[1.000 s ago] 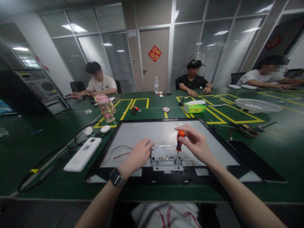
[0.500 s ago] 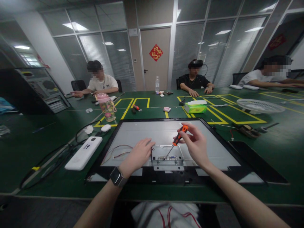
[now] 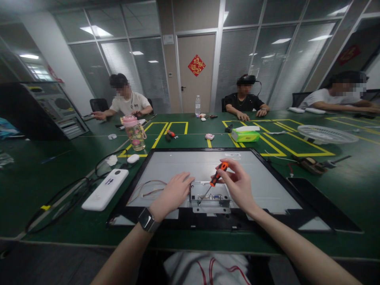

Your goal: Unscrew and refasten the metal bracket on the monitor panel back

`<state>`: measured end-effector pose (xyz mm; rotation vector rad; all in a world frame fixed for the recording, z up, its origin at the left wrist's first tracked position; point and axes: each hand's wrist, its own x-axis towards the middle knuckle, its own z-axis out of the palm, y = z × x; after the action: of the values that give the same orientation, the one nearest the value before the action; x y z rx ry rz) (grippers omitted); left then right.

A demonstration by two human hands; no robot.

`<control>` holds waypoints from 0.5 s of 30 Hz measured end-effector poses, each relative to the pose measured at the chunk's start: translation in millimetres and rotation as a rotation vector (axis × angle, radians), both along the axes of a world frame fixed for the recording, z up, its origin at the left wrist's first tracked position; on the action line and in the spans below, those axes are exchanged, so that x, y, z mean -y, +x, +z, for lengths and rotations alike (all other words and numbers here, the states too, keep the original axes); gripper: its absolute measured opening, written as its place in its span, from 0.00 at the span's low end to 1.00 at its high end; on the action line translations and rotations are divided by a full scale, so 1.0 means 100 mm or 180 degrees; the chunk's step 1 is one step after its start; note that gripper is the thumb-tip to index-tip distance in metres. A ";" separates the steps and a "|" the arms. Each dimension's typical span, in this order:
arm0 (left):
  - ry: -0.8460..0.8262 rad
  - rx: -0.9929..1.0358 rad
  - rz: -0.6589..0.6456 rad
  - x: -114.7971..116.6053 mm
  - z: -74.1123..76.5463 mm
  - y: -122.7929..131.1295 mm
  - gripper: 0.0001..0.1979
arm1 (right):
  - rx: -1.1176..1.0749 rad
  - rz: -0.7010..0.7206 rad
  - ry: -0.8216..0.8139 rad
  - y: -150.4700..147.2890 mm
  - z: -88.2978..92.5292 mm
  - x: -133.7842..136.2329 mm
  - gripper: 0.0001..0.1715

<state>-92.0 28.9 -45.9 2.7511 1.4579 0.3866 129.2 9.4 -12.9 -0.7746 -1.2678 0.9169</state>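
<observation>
A monitor panel (image 3: 166, 166) lies face down on the green table, its grey metal back up inside a black frame. A small metal circuit-board cover (image 3: 211, 196) sits near its front edge. My right hand (image 3: 237, 186) is closed on an orange-handled screwdriver (image 3: 216, 177), which slants down to the left with its tip at the cover's left part. My left hand (image 3: 173, 194), watch on the wrist, rests with fingers curled against the cover's left edge and holds nothing. Thin coloured wires (image 3: 148, 190) run across the panel to the left of that hand.
A white power bank (image 3: 105, 189) and black cables (image 3: 68, 194) lie to the left, with a pink-lidded bottle (image 3: 133, 132) behind them. A green tissue box (image 3: 245, 134), a fan grille (image 3: 326, 133) and a dark slab (image 3: 323, 202) are on the right. Three people sit at the far side.
The screwdriver went from upright over the cover's right part to slanted, its tip shifting to the left part. My right hand moved slightly left and down. My left hand stayed put.
</observation>
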 end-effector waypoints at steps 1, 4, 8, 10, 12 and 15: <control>-0.0002 0.0012 -0.0007 0.00 0.00 0.00 0.20 | 0.0013 0.0002 0.0019 0.00 -0.01 0.00 0.16; 0.0008 0.0031 -0.0017 0.00 0.00 0.00 0.20 | 0.0135 0.0016 0.0163 0.00 -0.04 0.00 0.15; 0.0003 0.0008 -0.0029 -0.01 0.00 0.00 0.20 | 0.0618 0.0171 0.0602 0.00 -0.02 0.05 0.14; -0.0014 0.0034 -0.0030 -0.01 0.00 0.01 0.20 | 0.0981 0.0441 0.0851 0.01 0.05 0.09 0.14; -0.0027 0.0072 -0.0037 -0.02 -0.01 0.00 0.21 | 0.1379 0.0750 0.1023 0.02 0.16 0.12 0.17; -0.0038 0.0143 -0.0086 -0.03 -0.03 0.00 0.21 | 0.1848 0.1007 0.1103 0.02 0.34 0.12 0.19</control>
<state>-92.1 31.4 -48.6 2.7311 1.4071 0.4345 131.5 -3.1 21.5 -0.5871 -2.0429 0.7050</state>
